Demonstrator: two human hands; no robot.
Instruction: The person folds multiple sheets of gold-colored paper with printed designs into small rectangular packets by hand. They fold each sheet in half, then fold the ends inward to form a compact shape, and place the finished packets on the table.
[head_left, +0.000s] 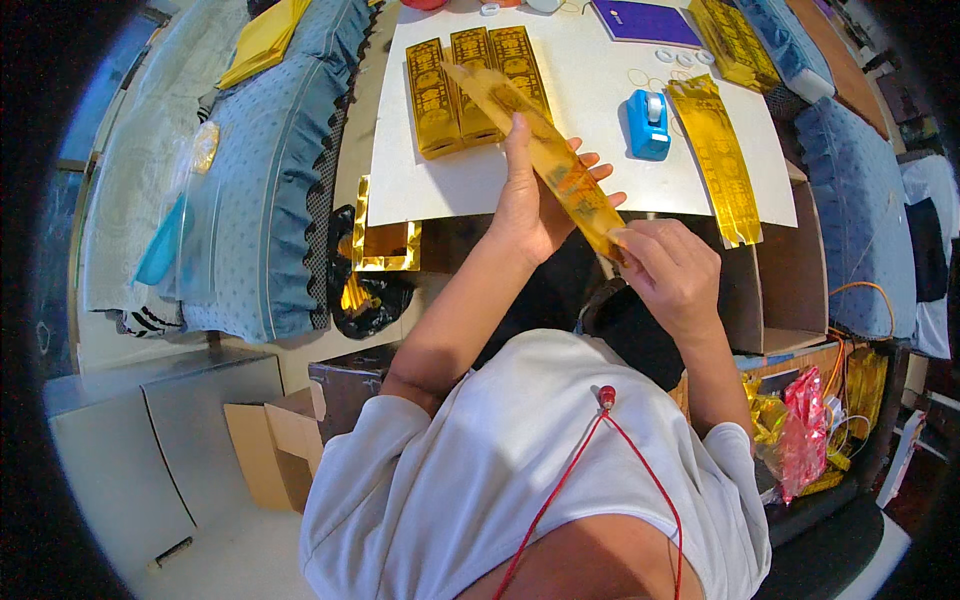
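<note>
A long gold printed foil strip (555, 154) lies slantwise across the palm of my left hand (529, 199), the thumb resting on its edge and the fingers spread behind it. My right hand (667, 270) pinches the strip's lower end between thumb and fingers. Beyond the hands, three gold printed blocks (435, 105) stand side by side on the white tabletop (585, 67), partly behind the strip's far end. To the right are a blue tape dispenser (649, 126) and a flat stack of gold foil strips (718, 161) that overhangs the table's front edge.
A purple booklet (651, 21), white tape rolls (685, 57), rubber bands and more gold blocks (733, 45) are at the back right. A cardboard box (795, 270) stands by the table's right corner. A gold-edged frame (386, 262) and black bag (371, 307) lie at left.
</note>
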